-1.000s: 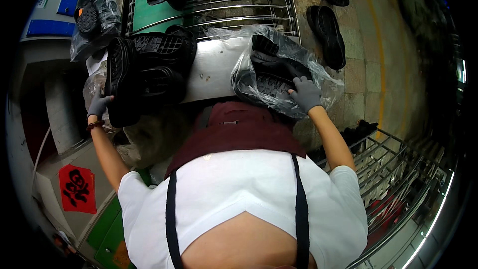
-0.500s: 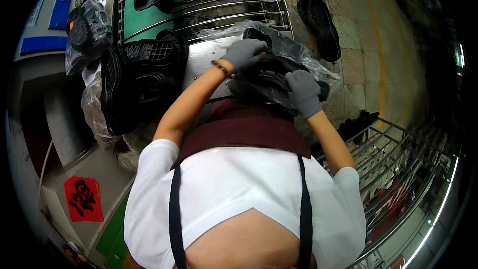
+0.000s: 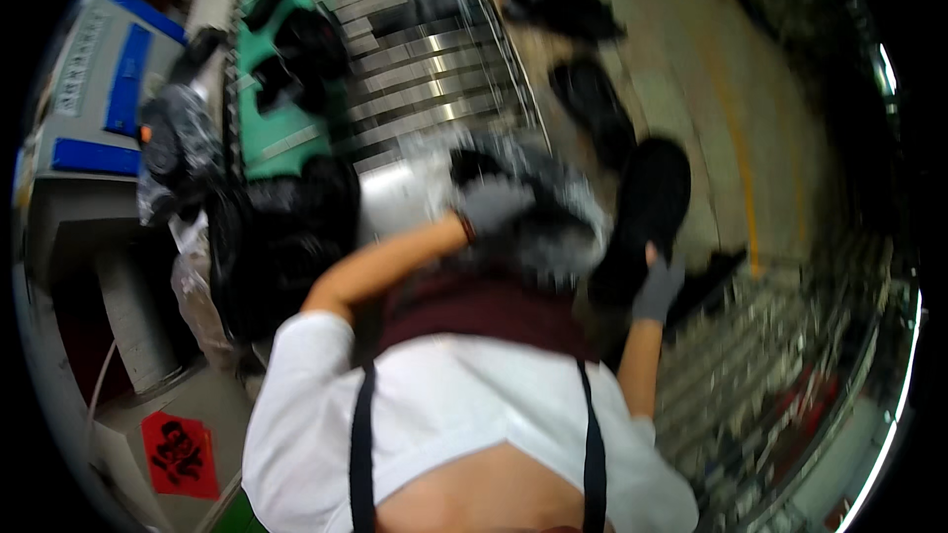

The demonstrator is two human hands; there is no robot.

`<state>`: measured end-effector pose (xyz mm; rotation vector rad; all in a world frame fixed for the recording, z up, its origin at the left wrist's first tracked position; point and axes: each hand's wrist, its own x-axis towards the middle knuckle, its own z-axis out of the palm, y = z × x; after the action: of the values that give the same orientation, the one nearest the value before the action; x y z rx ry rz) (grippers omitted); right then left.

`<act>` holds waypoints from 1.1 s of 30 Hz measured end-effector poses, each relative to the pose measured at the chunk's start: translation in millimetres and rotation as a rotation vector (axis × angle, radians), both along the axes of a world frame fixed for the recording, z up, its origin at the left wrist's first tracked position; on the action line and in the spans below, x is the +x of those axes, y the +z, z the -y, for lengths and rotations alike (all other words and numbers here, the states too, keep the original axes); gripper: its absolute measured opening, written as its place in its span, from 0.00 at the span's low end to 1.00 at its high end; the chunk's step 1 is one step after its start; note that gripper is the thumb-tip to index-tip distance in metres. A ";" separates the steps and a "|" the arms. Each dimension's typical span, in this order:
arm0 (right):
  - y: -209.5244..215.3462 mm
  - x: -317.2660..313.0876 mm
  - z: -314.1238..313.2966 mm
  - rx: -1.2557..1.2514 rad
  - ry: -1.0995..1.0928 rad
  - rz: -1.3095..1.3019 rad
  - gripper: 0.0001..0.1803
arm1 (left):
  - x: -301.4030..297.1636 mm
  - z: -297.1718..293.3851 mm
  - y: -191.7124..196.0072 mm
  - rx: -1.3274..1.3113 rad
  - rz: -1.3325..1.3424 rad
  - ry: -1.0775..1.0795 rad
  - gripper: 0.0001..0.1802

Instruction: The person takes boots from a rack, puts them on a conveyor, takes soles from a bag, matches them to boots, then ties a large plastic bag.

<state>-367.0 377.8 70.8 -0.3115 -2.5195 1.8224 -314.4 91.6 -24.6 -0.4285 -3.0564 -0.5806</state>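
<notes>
Clock taken from view centre. Just past 3 o'clock we find the right hand (image 3: 662,288), grey-gloved, fingers closed with the thumb over the edge of a black shoe sole (image 3: 654,192), whose upper end leans toward 1 o'clock. Slightly off centre, toward 12, the left hand (image 3: 496,205) overlaps a clear plastic bag (image 3: 575,237); given motion blur, we cannot tell its finger spread or grip. We note more black soles (image 3: 286,227) at 9 o'clock.
</notes>
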 end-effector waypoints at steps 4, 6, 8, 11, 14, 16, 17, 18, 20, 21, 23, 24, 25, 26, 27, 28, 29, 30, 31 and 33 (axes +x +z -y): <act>-27.7 -20.4 -11.7 -0.122 -0.056 -0.004 0.29 | -8.3 -16.8 63.9 0.171 0.118 0.051 0.22; -32.1 -25.9 -11.7 -0.061 -0.039 0.033 0.29 | -15.1 -18.9 98.3 0.235 0.218 0.079 0.26; -40.6 -35.9 -9.7 -0.132 -0.067 -0.012 0.25 | -13.4 -14.8 144.9 0.196 0.290 -0.028 0.28; -42.3 -43.0 0.9 -0.133 0.008 -0.082 0.17 | 32.9 13.1 192.4 0.068 0.283 -0.058 0.29; -29.7 -50.5 5.2 -0.029 0.076 -0.120 0.17 | 68.4 56.9 242.9 0.150 0.241 0.001 0.29; -27.5 -52.0 3.5 -0.160 0.050 -0.152 0.19 | 91.0 75.2 279.4 0.275 0.118 0.116 0.29; -22.6 -49.0 0.2 -0.213 0.005 -0.180 0.21 | 92.2 81.0 286.4 0.341 0.056 0.175 0.30; -17.0 -47.2 7.8 -0.260 0.019 -0.182 0.22 | 99.8 80.5 292.4 0.393 -0.003 0.278 0.31; 4.3 -42.0 30.5 -0.345 0.029 -0.183 0.23 | 98.2 60.7 292.3 0.454 -0.284 0.430 0.33; 21.5 -33.5 56.5 -0.560 0.083 -0.129 0.25 | 99.8 44.2 293.4 0.386 -0.416 0.502 0.34; 46.4 -33.4 103.6 -0.816 0.286 -0.042 0.26 | 90.8 12.0 291.6 0.317 -0.591 0.607 0.39; 41.3 -37.5 118.2 -0.850 0.418 -0.002 0.26 | 80.7 0.6 291.7 0.390 -0.528 0.571 0.36; 33.6 -31.5 132.6 -0.810 0.470 0.035 0.24 | 69.9 -8.2 278.7 0.451 -0.433 0.503 0.33; 28.2 -29.0 147.6 -0.802 0.472 0.088 0.22 | 62.6 -13.7 260.5 0.506 -0.346 0.442 0.30; 24.6 -26.8 159.1 -0.789 0.464 0.131 0.20 | 55.4 -17.3 240.3 0.462 -0.256 0.350 0.27; 17.2 -28.7 163.8 -0.959 0.475 0.226 0.20 | 48.0 -19.6 223.0 0.417 -0.166 0.253 0.24; 10.1 -32.1 164.7 -1.119 0.459 0.323 0.20 | 40.3 -18.3 216.4 0.366 -0.129 0.228 0.22; -0.3 -29.6 166.6 -1.443 0.537 0.457 0.21 | 41.6 -11.7 209.0 0.433 -0.153 0.169 0.20; -4.3 -27.0 164.9 -1.320 0.436 0.452 0.25 | 40.4 -5.1 206.9 0.420 -0.279 0.100 0.20; -30.7 -22.4 151.0 -1.118 0.641 0.585 0.22 | 44.1 10.8 203.8 0.372 -0.604 0.166 0.21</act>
<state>-389.5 226.8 40.1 0.0029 -1.5437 3.7311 -270.3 80.8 179.2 -0.2692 -2.3218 -0.8099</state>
